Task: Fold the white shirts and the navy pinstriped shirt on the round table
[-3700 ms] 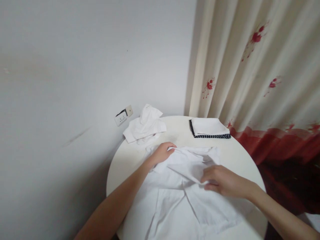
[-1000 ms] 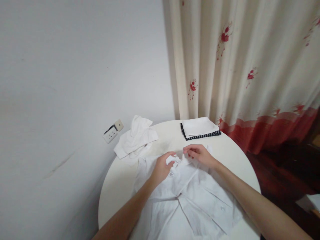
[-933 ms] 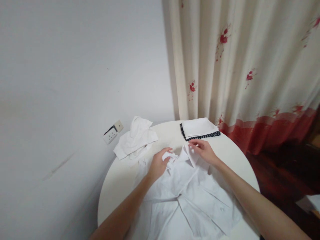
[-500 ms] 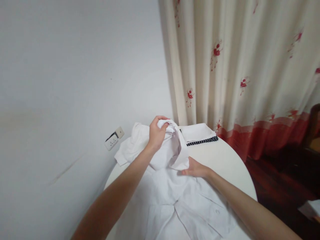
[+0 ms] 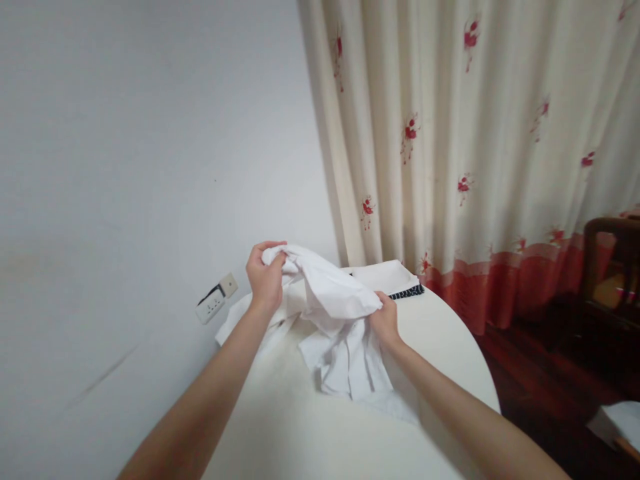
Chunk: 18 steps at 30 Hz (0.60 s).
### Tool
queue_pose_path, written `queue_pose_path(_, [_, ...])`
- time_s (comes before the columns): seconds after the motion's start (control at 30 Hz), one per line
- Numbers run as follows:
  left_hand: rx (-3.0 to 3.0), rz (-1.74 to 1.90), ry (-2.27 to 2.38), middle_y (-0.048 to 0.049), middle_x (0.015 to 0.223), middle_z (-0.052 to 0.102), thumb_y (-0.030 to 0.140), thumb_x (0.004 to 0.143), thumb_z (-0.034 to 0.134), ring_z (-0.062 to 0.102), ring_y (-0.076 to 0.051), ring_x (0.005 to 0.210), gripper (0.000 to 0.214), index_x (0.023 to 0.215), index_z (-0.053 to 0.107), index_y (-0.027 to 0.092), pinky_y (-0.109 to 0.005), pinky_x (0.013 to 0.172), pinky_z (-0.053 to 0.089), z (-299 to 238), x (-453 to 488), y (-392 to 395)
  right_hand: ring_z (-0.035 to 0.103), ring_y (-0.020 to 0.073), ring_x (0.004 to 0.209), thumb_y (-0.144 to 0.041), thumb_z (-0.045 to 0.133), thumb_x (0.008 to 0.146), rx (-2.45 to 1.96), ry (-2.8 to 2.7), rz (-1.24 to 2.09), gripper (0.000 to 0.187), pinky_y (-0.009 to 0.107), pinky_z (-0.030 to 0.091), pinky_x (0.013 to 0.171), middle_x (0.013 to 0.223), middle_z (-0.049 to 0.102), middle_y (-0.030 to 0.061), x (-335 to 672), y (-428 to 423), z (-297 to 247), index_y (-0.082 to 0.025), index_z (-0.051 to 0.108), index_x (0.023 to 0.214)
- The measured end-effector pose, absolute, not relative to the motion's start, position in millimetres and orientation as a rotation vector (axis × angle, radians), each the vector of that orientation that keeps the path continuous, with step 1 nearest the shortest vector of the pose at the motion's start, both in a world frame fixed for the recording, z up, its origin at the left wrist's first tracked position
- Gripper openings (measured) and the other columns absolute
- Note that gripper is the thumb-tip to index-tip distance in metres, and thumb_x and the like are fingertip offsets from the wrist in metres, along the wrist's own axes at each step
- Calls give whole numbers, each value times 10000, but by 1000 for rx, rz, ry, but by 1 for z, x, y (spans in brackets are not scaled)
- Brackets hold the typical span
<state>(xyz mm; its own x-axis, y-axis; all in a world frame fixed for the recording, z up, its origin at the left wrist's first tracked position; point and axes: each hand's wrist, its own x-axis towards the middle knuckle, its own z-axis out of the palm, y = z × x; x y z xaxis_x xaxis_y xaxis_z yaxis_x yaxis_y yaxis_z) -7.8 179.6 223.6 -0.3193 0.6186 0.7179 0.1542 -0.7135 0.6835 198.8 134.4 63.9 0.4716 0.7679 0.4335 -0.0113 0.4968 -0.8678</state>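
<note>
White garment [image 5: 333, 287], clamped by fingers [image 5: 267, 245] of left hand [image 5: 265, 280] and right hand [image 5: 386, 320], partly hides a folded stack [image 5: 385, 275].

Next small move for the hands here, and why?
I'd probably draw the left hand and right hand slightly apart: both grip the white cloth, but it looks bunched at the left hand, and its lower part hangs in loose folds over the table. Gentle tension might smooth it.

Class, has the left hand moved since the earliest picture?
Yes, up and leftward in view: the left hand was below and right of the wall socket; now it is above and right.
</note>
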Motion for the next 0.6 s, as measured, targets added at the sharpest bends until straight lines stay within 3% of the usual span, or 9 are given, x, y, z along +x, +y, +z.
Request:
queue_pose_path(0.13, [1646, 1755, 1427, -74, 1131, 698, 159, 714, 628, 665, -229, 1028, 445, 1155, 594, 206, -371, 918, 530, 134, -56, 171, 591, 182, 715, -277, 597, 615, -967, -883, 597, 206, 270, 467, 675, 722, 704, 21, 227, 142, 71, -160, 677, 765])
queue_pose_path(0.27, [1602, 1229, 1521, -230, 1429, 524, 282, 744, 714, 599, -333, 1227, 630, 1329, 519, 156, -488, 1047, 451, 68, -85, 154, 621, 202, 687, -230, 563, 561, -1031, -962, 1025, 304, 285, 482, 637, 694, 711, 22, 221, 132, 87, -160, 709, 818])
queue_pose_path(0.33, [1648, 1135, 1297, -227, 1584, 334, 432, 757, 752, 460, -366, 1385, 833, 1476, 395, 210, -505, 1102, 395, 56, -85, 143, 655, 214, 785, -176, 523, 552, -993, -1097, 1106, 368, 304, 508, 724, 787, 737, 33, 206, 122, 97, -165, 724, 860])
queue_pose_path(0.4, [1711, 1068, 997, -191, 1639, 237, 523, 700, 809, 340, -369, 1466, 1118, 1588, 168, 292, -510, 1125, 371, 52, -74, 131, 659, 216, 937, -125, 505, 553, -908, -1289, 1085, 448, 321, 501, 862, 947, 750, 41, 185, 110, 107, -172, 737, 934])
queue_pose_path(0.47, [1729, 1082, 826, -186, 1622, 289, 497, 639, 863, 370, -365, 1451, 1310, 1608, 1, 312, -505, 1127, 382, 51, -57, 119, 641, 214, 1051, -86, 526, 570, -753, -1532, 1112, 580, 339, 482, 954, 1134, 723, 42, 163, 97, 113, -193, 718, 1107])
queue_pose_path(0.5, [1728, 1145, 813, -180, 1597, 344, 465, 636, 867, 422, -357, 1419, 1315, 1610, -2, 304, -492, 1125, 397, 51, -48, 115, 629, 215, 1098, -72, 543, 584, -657, -1662, 1133, 654, 351, 475, 983, 1218, 695, 42, 153, 91, 114, -211, 685, 1207])
queue_pose_path(0.6, [1745, 1393, 949, -131, 1544, 444, 368, 681, 815, 503, -319, 1359, 1108, 1592, 189, 289, -435, 1121, 433, 54, -36, 114, 554, 221, 1252, -70, 561, 660, -512, -1841, 986, 686, 383, 439, 1061, 1373, 605, 58, 140, 81, 110, -252, 626, 1318])
